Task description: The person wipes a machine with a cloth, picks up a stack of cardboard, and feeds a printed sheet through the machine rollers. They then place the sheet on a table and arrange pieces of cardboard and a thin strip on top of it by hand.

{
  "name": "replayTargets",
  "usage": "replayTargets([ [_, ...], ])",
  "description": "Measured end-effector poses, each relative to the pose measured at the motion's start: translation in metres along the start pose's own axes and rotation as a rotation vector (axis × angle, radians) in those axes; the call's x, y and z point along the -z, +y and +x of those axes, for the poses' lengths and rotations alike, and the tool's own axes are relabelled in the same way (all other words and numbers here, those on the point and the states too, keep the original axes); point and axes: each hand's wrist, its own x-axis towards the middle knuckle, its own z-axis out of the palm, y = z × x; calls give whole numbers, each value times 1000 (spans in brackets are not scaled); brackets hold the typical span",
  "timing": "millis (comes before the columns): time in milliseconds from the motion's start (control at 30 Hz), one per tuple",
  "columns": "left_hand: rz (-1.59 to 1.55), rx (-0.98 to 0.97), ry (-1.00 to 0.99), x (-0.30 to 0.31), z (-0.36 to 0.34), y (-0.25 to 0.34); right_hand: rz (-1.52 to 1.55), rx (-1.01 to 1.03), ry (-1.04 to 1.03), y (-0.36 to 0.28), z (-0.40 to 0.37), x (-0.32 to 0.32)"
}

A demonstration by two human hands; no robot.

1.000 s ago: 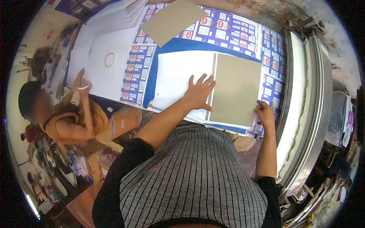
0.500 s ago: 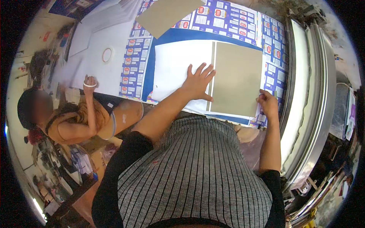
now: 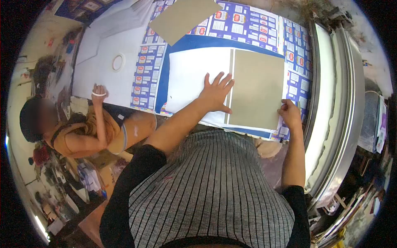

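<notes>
A large white paper sheet [image 3: 194,74] lies on blue material. On its right part rests a grey-brown board [image 3: 258,87], with a narrow strip [image 3: 230,66] of similar colour beside the board's left edge and a thin white gap between them. My left hand [image 3: 216,93] is spread flat, palm on the sheet, its fingertips reaching the strip. At the sheet's right margin, next to the board's lower right edge, my right hand [image 3: 290,113] has its fingers curled together in a pinch on the sheet's edge. Its fingertips partly hide the contact.
Another loose grey-brown board [image 3: 184,20] lies at the back over purple printed sheets [image 3: 244,20]. A tape roll [image 3: 118,62] sits on white paper at left. A co-worker [image 3: 82,128] sits at left, one hand on the table edge. A metal-framed machine [image 3: 345,103] borders the right side.
Both my hands keep nearly the same places on the sheet and board. The view has shifted slightly. A blur near the co-worker's side at far left is gone.
</notes>
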Motion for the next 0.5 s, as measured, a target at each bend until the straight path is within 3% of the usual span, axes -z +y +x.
replayTargets([
  [67, 8, 8, -24, 1, 0, 1, -372, 165, 227, -20, 4, -5],
  [133, 7, 8, 0, 0, 1, -2, -296, 196, 246, -66, 20, -17],
  [167, 0, -2, 9, -2, 0, 0, -305, 408, 320, -75, 44, -40],
  [233, 15, -2, -7, -1, 0, -1, -362, 592, 396, -117, 65, -66],
  [367, 19, -6, -2, 0, 0, -1, -610, 541, 406, -133, 89, -100],
  [500, 2, -4, -17, 2, 0, -1, -611, 496, 338, -132, 90, -102],
])
